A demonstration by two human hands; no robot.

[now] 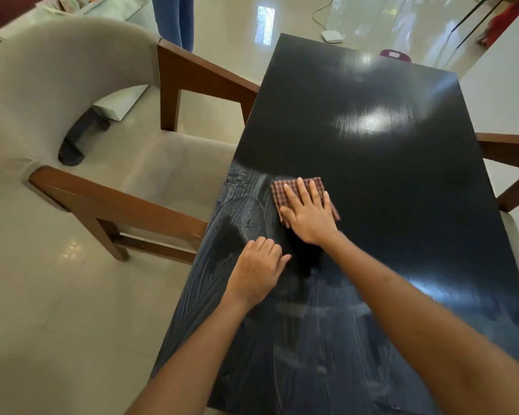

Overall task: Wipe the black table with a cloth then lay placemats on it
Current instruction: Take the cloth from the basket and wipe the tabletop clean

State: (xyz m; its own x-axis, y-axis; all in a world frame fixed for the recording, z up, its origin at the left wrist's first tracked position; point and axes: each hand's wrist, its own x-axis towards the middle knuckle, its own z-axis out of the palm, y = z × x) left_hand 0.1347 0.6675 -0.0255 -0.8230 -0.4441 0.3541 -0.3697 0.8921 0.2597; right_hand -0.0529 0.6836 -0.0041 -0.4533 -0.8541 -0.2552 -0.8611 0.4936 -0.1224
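Am pressing right hand [307, 211] flat, fingers spread, on checked cloth [300, 194] mid-left on black table [372, 181]. Left hand [256, 272] resting on tabletop, fingers curled, holding nothing. Near half showing wet streaks; far half looking unwiped. Am seeing no placemats; laying not yet begun.

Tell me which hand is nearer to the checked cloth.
Right. The right hand lies flat on top of the checked cloth, pressing it onto the black table. The left hand rests on the table apart from the cloth, on the near side.
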